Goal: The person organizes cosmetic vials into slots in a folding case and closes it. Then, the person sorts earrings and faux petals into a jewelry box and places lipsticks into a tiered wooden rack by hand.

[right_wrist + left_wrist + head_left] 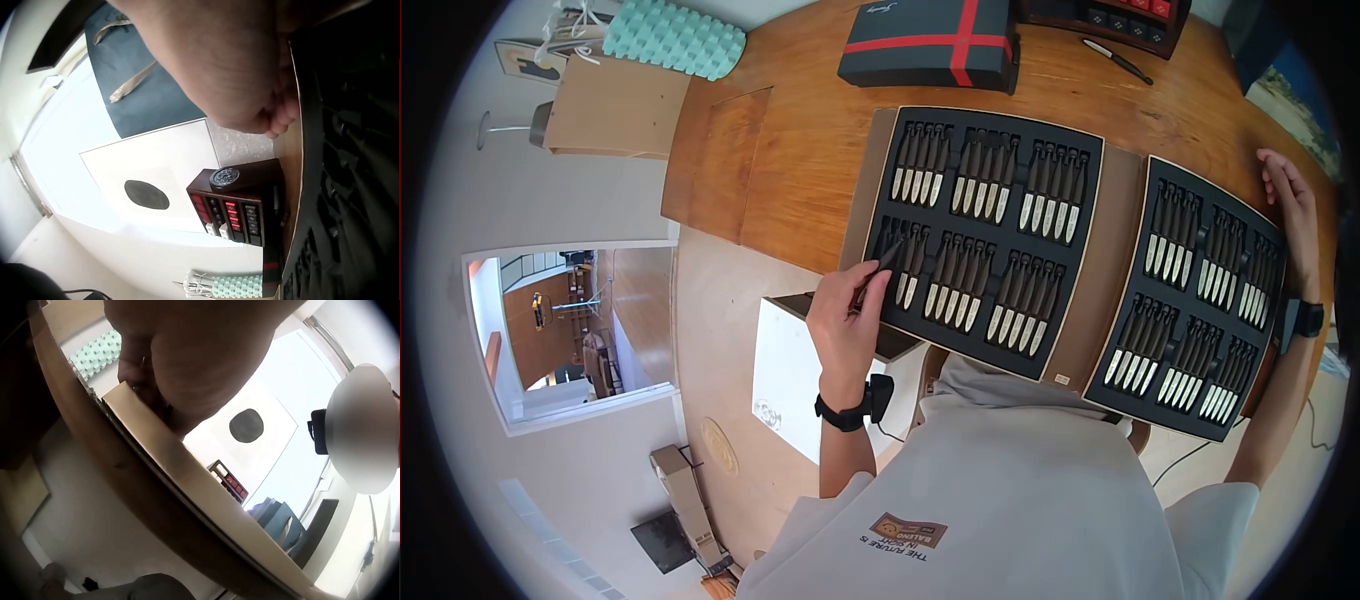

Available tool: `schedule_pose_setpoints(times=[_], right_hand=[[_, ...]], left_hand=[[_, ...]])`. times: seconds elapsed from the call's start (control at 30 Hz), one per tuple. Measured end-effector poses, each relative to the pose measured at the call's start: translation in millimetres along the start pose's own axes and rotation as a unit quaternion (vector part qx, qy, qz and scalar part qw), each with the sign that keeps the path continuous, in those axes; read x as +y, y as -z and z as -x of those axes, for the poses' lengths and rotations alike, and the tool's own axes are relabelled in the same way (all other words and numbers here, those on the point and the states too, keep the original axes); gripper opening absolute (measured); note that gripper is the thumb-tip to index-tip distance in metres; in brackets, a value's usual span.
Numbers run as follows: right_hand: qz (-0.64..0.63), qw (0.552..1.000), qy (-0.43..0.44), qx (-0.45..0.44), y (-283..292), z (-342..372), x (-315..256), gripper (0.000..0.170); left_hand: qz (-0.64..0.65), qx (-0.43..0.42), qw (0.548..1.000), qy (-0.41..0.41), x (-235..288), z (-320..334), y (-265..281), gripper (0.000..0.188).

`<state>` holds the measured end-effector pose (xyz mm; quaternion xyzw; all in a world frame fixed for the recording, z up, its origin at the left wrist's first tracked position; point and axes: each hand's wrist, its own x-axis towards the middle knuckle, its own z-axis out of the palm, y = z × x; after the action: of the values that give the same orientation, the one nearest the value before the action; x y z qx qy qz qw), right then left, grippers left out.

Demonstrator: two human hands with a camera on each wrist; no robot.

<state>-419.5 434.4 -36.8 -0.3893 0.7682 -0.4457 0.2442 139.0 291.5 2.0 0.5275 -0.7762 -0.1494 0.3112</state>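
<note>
Slim pieces [963, 283], centre and right: dark brown above, silvery-white below; trays [1007, 236] black. Gift box [900, 65], top centre: black, red bands [962, 42] crossing. Knobbed roller [675, 40], upper left: mint green. T-shirt [1040, 480], bottom centre: pale grey, brown printed patch [910, 531].

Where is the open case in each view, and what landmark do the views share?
Head: open case, centre to right.
Left wrist: its gold edge, upper left to lower right.
Right wrist: its dark inside, right side.
Shared landmark: mint-green bumpy object, upper left in head and left wrist views, bottom in right wrist view.
</note>
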Motion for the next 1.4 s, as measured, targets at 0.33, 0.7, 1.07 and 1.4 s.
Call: schedule_pose_setpoints(times=[0.33, 0.7, 1.07, 1.4], right_hand=[[-0.006, 1.000, 0.002, -0.013, 2.0, -0.8, 1.9, 0.036], [0.009, 1.000, 0.006, -0.014, 1.7, -1.0, 0.4, 0.037], [0.019, 1.000, 0.000, -0.006, 0.9, -0.3, 1.2, 0.039], [0.003, 1.000, -0.012, -0.002, 0.2, -0.5, 2.9, 0.039]], left_hand=[[0.009, 0.014, 1.000, 0.023, 12.0, -2.2, -7.7, 0.009], [-0.045, -0.031, 0.993, -0.103, 5.8, -5.7, -2.6, 0.013], [-0.039, -0.115, 0.988, -0.091, 6.1, -5.9, 15.6, 0.026], [-0.085, -0.128, 0.981, -0.117, 3.2, -11.8, 14.9, 0.030]])
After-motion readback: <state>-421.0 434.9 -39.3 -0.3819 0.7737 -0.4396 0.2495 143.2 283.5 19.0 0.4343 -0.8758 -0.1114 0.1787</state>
